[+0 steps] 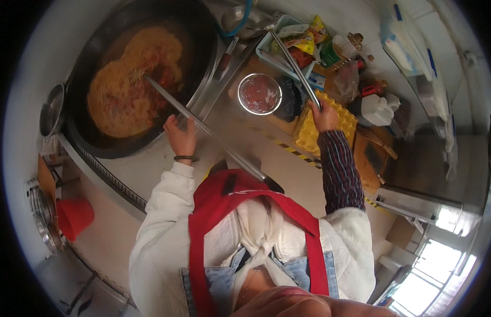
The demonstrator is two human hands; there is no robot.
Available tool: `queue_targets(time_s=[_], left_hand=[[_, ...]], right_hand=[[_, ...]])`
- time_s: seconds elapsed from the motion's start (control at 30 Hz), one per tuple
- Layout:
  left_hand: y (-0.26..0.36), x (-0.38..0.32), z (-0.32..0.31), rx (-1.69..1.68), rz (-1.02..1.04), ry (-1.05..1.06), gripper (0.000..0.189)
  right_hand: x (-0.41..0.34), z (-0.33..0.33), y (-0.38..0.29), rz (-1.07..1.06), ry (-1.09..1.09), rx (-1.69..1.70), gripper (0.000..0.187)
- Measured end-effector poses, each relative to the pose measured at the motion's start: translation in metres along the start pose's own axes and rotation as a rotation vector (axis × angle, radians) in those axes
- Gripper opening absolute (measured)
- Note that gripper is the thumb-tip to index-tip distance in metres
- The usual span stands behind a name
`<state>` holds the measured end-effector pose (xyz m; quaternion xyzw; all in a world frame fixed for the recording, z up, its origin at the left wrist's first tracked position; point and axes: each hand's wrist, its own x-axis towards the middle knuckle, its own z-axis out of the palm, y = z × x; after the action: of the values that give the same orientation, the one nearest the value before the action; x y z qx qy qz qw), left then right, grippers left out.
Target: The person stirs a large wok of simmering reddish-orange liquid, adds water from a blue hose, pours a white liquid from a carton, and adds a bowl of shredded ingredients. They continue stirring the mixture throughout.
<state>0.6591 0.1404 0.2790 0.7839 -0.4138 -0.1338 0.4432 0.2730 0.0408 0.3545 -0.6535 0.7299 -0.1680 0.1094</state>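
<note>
A large black wok (pixel 205 51) at the upper left holds orange-red liquid food (pixel 130 87) with reddish pieces in it. A long metal-handled utensil (pixel 213 134) leans from the food back against my red apron; its working end is hidden in the food. My left hand (pixel 180 136) is beside this handle near the wok's edge, fingers apart, holding nothing that shows. My right hand (pixel 325 115) grips the lower end of a metal ladle (pixel 295 65), whose far end reaches a steel bowl (pixel 234 20) at the top. A round steel bowl of reddish food (pixel 260 94) stands between the wok and my right hand.
A pale blue basket (pixel 265 59) of packets stands at the upper right, near yellow egg trays (pixel 344 119), a white plastic jug (pixel 376 110) and a wooden board (pixel 366 158). A knife-like tool (pixel 224 62) lies beside the wok. A red bucket (pixel 74 218) is at lower left.
</note>
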Motion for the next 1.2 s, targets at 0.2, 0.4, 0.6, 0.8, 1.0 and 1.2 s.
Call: queue_targets(time_s=[0.2, 0.4, 0.6, 0.8, 1.0, 1.2], left_hand=[[-0.017, -0.045, 0.036, -0.308, -0.417, -0.345, 0.069], [0.031, -0.048, 0.065, -0.668, -0.662, -0.417, 0.064], [0.022, -0.024, 0.099, -0.777, -0.722, -0.509, 0.048], [0.051, 0.013, 0.134, -0.867, -0.758, -0.636, 0.036], [0.071, 0.083, 0.083, -1.634, -0.836, -0.510, 0.030], [0.098, 0.088, 0.085, -1.996, -0.835, -0.431, 0.028]], right_hand=[[0.154, 0.055, 0.038, -0.102, -0.197, -0.115, 0.052], [0.242, 0.069, 0.077, -0.122, -0.206, -0.531, 0.043], [0.125, 0.050, 0.001, -0.370, -0.662, 0.398, 0.042], [0.013, 0.002, -0.052, -0.642, -0.959, 0.133, 0.070], [-0.022, -0.167, -0.114, -0.647, -0.634, -0.146, 0.059], [-0.018, -0.268, -0.157, -0.429, -0.718, -0.072, 0.052]])
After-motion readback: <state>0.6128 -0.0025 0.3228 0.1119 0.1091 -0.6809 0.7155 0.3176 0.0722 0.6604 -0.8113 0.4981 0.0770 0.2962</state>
